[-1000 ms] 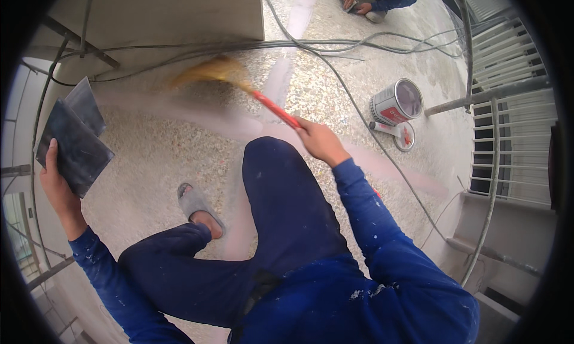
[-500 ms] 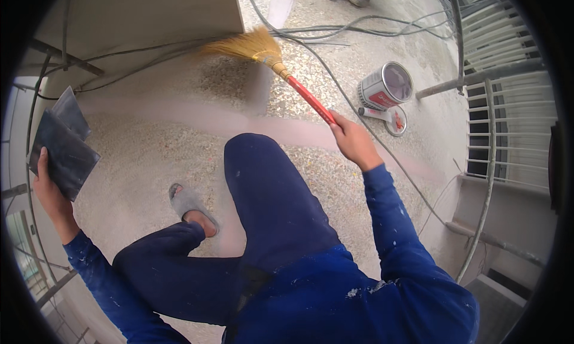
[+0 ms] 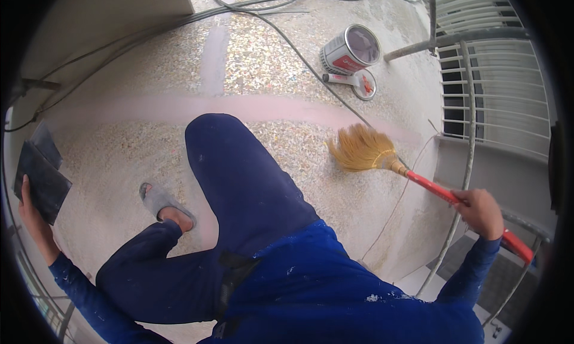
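Observation:
My right hand point(image 3: 482, 213) is closed around the red handle of a straw hand broom point(image 3: 365, 150) at the right. The tan bristles point left over the speckled floor; whether they touch it I cannot tell. At the far left my left hand point(image 3: 34, 215) grips two dark, flat, square sheets point(image 3: 43, 181), one partly behind the other. Their exact kind does not show. Between my hands are my bent knee in dark trousers and one foot in a grey slide sandal.
An open paint can point(image 3: 351, 49) stands beyond my knee, with a round lid point(image 3: 364, 84) and a pale tool lying beside it. Dark cables point(image 3: 257, 10) cross the floor. Metal poles and a white railing point(image 3: 496, 96) border the right side; a wall rises at upper left.
My right hand has pulled the broom from the far wall and cables back to the right, close to the railing. The whole view has shifted. My left hand still holds the dark sheets.

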`<state>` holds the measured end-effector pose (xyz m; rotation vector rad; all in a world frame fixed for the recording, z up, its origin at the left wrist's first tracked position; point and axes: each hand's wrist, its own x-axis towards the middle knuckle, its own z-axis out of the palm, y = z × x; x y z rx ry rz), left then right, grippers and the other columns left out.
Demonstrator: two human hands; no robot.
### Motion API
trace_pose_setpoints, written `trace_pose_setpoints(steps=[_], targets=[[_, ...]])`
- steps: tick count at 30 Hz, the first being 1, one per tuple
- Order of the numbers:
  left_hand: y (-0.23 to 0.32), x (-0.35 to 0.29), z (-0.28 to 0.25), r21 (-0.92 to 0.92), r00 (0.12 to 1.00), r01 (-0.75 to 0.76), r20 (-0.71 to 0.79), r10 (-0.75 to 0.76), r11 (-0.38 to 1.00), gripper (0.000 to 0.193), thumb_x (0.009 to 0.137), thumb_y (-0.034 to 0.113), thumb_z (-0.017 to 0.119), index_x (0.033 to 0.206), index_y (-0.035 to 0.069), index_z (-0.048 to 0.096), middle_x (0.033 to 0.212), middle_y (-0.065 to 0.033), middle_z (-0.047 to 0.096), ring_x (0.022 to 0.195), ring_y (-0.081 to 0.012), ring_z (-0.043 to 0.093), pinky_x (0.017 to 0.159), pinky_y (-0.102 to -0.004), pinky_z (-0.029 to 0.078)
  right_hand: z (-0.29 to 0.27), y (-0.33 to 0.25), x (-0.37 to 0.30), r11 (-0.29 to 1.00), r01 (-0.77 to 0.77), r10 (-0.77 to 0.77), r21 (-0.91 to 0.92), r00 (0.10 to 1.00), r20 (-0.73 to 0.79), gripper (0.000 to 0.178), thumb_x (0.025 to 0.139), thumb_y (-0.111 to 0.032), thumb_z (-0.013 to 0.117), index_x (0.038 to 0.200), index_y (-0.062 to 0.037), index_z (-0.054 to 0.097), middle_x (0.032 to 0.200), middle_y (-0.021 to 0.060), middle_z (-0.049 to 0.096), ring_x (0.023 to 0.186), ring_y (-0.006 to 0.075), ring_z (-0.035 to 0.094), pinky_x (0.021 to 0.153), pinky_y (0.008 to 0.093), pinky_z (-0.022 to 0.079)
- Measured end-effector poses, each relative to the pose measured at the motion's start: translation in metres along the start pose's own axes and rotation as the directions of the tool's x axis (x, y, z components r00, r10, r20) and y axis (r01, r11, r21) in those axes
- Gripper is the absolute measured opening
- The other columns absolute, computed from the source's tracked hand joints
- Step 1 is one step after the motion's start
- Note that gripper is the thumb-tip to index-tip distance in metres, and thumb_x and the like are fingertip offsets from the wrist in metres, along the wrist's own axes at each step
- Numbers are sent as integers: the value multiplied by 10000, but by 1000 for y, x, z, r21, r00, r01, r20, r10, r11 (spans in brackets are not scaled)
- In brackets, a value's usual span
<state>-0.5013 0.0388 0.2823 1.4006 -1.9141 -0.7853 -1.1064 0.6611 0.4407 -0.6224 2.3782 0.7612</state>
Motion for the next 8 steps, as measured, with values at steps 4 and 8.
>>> trace_pose_setpoints(steps=[4, 8], targets=[[15, 19, 23, -12, 1000, 25, -8, -25, 1000, 402, 1069, 230, 457, 1371, 19, 615, 1281, -136, 655, 1112, -178, 658, 963, -291, 496, -57, -16, -35, 987, 86, -114, -139, 971, -212, 313, 797, -66, 672, 1100, -34, 741, 795, 245, 652, 739, 408, 649, 680, 438, 504], [24, 43, 58, -17, 993, -64, 93, 66, 998, 402, 1062, 246, 482, 1360, 19, 626, 1300, -133, 645, 1136, -179, 649, 981, -289, 482, -77, -13, -56, 977, 207, -211, -53, 903, -374, 369, 850, -42, 630, 1207, 26, 692, 746, 207, 660, 613, 308, 636, 618, 384, 479]])
